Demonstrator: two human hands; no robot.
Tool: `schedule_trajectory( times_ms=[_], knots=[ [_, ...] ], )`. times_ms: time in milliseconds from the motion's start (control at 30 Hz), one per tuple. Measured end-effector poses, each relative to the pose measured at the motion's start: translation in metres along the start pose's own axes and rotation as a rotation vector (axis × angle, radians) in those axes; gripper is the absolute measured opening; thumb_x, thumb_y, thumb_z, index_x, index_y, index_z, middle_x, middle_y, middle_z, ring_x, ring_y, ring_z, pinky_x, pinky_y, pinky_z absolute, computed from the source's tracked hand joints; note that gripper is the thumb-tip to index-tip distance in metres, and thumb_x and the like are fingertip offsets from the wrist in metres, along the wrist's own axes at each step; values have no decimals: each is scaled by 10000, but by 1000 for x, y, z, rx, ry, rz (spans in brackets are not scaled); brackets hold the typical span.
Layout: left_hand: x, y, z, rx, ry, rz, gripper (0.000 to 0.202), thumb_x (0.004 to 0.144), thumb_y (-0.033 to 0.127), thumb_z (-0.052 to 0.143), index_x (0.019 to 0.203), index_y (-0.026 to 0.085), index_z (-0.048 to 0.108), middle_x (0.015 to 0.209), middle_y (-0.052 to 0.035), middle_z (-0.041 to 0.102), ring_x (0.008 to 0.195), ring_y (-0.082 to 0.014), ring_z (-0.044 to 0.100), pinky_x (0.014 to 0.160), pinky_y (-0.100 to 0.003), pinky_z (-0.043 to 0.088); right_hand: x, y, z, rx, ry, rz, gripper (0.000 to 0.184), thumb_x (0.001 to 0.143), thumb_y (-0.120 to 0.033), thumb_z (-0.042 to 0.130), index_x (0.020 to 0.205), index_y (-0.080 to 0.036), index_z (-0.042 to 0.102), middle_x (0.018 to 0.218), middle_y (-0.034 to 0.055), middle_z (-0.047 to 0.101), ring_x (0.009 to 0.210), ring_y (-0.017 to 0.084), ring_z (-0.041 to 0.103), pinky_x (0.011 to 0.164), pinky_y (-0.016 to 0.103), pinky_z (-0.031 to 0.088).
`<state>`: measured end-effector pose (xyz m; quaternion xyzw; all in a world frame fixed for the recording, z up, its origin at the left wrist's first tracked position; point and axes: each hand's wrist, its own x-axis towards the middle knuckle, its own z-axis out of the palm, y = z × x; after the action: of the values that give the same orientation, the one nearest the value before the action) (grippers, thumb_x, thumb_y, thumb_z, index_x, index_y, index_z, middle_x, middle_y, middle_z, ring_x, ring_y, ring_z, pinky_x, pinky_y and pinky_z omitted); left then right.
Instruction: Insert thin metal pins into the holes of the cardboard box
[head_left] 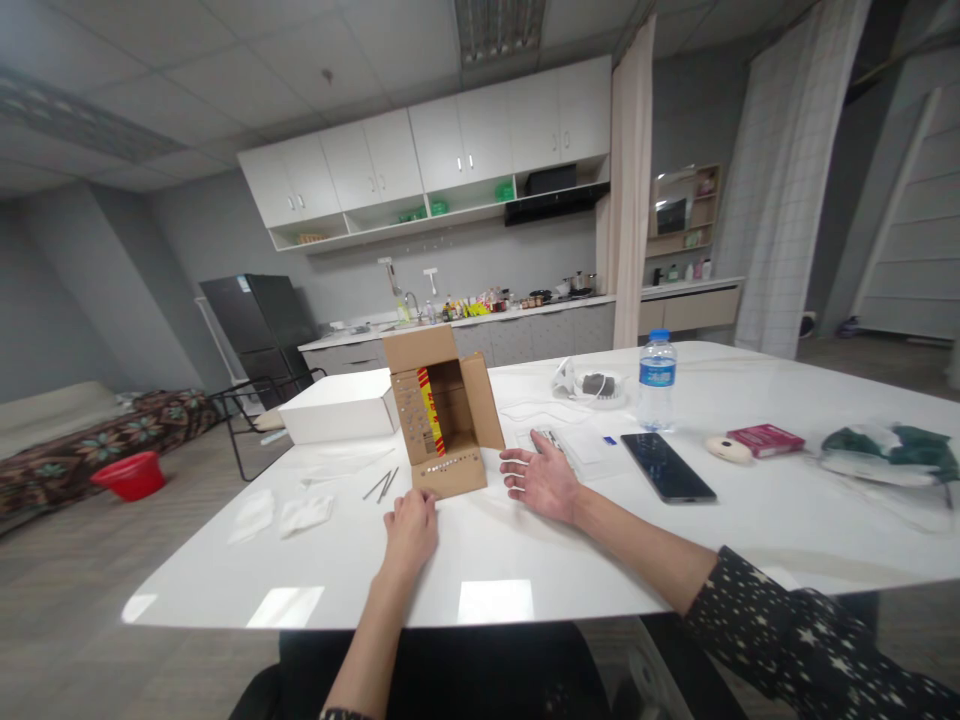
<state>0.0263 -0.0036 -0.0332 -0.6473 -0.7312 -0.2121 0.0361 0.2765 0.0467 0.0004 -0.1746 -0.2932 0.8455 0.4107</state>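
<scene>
A brown cardboard box [459, 400] stands on the table with its opening towards me and its flaps spread. A yellow and red label runs down beside the opening, and small shiny dots line its left flap and lower front flap. My left hand [411, 528] lies at the lower left corner of the front flap, fingers curled in; what they hold, if anything, is hidden. To the right of the box, my right hand [546, 482] is open and palm up, fingers apart, holding nothing. Several thin metal rods [387, 484] lie left of the box.
A white box [341, 408] stands behind at left, with crumpled white tissues [306, 514] nearer me. On the right are a phone [666, 466], a water bottle [658, 385], a dark pink box [766, 439], a white cable [541, 408] and a clear plastic packet [589, 452].
</scene>
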Motion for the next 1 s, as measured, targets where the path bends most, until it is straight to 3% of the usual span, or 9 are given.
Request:
schedule_trajectory(
  times_ms=[133, 333, 500, 700, 867, 1000],
  knots=[
    [5, 2, -1, -212, 102, 26, 283, 936, 299, 339, 970, 163, 585, 974, -113, 677, 971, -260, 603, 858, -442, 423, 0, 0, 2, -3, 14, 2, 509, 880, -577, 426, 940, -114, 630, 783, 98, 653, 635, 185, 576, 579, 304, 412],
    [13, 5, -7, -563, 209, 65, 267, 834, 373, 502, 879, 171, 671, 877, -74, 708, 765, -201, 625, 754, -346, 493, 0, 0, 2, -9, 18, 3, 492, 890, -570, 416, 937, -126, 624, 788, 95, 653, 639, 182, 579, 582, 301, 418],
    [18, 1, -4, -655, 223, 26, 304, 802, 404, 545, 899, 166, 708, 905, -84, 719, 812, -219, 639, 761, -357, 504, 1, 1, 0, -15, 9, 8, 485, 880, -570, 436, 931, -127, 626, 794, 91, 653, 637, 179, 578, 581, 298, 420],
    [21, 6, 0, -688, 218, 119, 368, 876, 434, 467, 953, 165, 705, 1007, -113, 692, 956, -227, 629, 816, -357, 502, 2, 1, -1, -17, 10, 19, 481, 889, -569, 425, 926, -133, 624, 784, 88, 652, 633, 179, 580, 576, 296, 421],
    [31, 15, -1, -666, 224, 170, 330, 870, 406, 486, 968, 181, 706, 999, -98, 697, 932, -218, 644, 832, -360, 510, 1, 1, 1, -32, 17, 17, 490, 883, -572, 437, 934, -122, 622, 779, 90, 648, 625, 174, 578, 573, 292, 416],
    [41, 24, -1, -732, 212, 101, 340, 833, 371, 551, 1077, 166, 667, 923, -82, 731, 818, -203, 687, 818, -361, 535, 1, 1, 1, -35, 16, 20, 490, 884, -568, 436, 929, -117, 623, 776, 93, 648, 620, 172, 575, 570, 291, 413]
  ],
)
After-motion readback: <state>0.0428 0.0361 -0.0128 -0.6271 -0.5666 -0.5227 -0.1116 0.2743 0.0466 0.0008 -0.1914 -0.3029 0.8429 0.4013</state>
